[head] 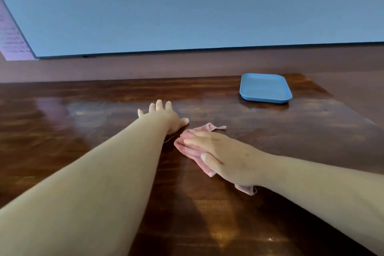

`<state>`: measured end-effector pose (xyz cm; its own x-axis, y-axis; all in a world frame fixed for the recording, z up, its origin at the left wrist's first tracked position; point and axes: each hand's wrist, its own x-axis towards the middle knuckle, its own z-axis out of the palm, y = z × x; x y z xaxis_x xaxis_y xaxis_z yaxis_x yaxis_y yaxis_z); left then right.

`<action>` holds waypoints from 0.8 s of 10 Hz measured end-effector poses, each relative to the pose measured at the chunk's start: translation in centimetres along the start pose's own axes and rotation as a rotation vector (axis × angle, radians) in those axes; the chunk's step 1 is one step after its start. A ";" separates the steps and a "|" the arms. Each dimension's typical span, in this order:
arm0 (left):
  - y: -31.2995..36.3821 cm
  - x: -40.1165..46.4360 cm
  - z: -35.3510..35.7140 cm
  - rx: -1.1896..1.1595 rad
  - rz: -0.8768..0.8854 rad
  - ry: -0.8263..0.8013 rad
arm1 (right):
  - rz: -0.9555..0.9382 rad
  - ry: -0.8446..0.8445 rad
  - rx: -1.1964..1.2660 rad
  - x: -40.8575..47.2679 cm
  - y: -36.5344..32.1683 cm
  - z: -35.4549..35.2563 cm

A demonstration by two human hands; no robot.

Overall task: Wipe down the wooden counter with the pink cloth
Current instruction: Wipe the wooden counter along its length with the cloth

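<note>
The wooden counter (pixel 83 131) spreads out under both my arms, dark and glossy, running to the wall ahead. Beyond my right hand (pixel 226 158), well off toward the far corner, sits a blue tray (pixel 265 87). My left hand (pixel 166 117) lies flat on the wood, fingers spread, holding nothing, just bracing me. My right hand lies flat with fingers straight, pressing the pink cloth (pixel 188 147) against the counter just beside my left. I judge I'm mid-wipe; next I should sweep the cloth outward, keeping even pressure, and work around or lift the tray.
</note>
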<state>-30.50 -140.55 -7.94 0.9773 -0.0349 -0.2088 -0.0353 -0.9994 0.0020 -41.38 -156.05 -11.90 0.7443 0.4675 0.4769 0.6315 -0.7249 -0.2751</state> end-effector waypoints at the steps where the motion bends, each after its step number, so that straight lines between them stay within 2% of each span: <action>1: 0.2 1.0 0.4 -0.033 0.042 -0.070 | 0.168 -0.162 0.007 1.4 3.1 -0.4; 2: 0.1 1.4 0.3 -0.048 0.071 -0.100 | 0.374 -0.229 -0.090 4.6 4.5 -0.3; 4: 0.2 2.0 -0.8 0.094 0.113 -0.185 | 0.365 -0.225 -0.032 3.9 4.6 -1.2; 5: 0.6 2.5 -2.1 0.207 0.130 -0.259 | 0.252 -0.341 -0.084 2.1 4.8 -1.0; 6: 0.7 3.4 -2.9 0.224 0.112 -0.304 | 0.249 -0.344 -0.070 3.6 7.0 -1.4; 7: 0.3 3.9 -3.0 0.194 0.101 -0.299 | 0.353 -0.355 -0.138 7.5 10.1 -1.4; 8: 0.4 4.2 -3.4 0.253 0.080 -0.300 | 0.558 -0.369 -0.179 11.2 10.9 0.1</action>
<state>-25.72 -141.08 -5.53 0.8665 -0.0723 -0.4939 -0.1959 -0.9593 -0.2034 -26.20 -158.67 -9.60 0.9927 0.1188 -0.0196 0.1107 -0.9644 -0.2400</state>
